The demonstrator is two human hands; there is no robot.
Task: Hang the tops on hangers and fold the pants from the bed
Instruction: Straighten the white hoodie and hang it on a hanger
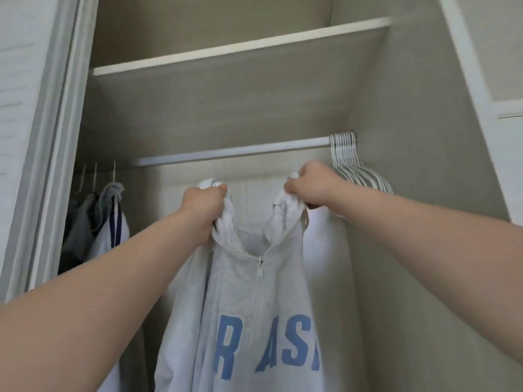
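Observation:
A light grey zip-up top (254, 321) with blue letters on its chest hangs in front of me inside an open closet. My left hand (202, 207) grips the bunched fabric at its left shoulder. My right hand (314, 185) grips the fabric at its right shoulder. Both hands hold the top just below the closet rail (232, 151). Its zipper is closed up to the neck. Several empty white hangers (356, 165) hang bunched at the rail's right end, just behind my right hand. No hanger shows inside the top.
At the rail's left end hang a dark grey garment (76, 230) and a white top with dark stripes (113, 222). A shelf (240, 49) runs above the rail. A white door frame (53, 137) stands at the left, and a white panel (486, 80) at the right.

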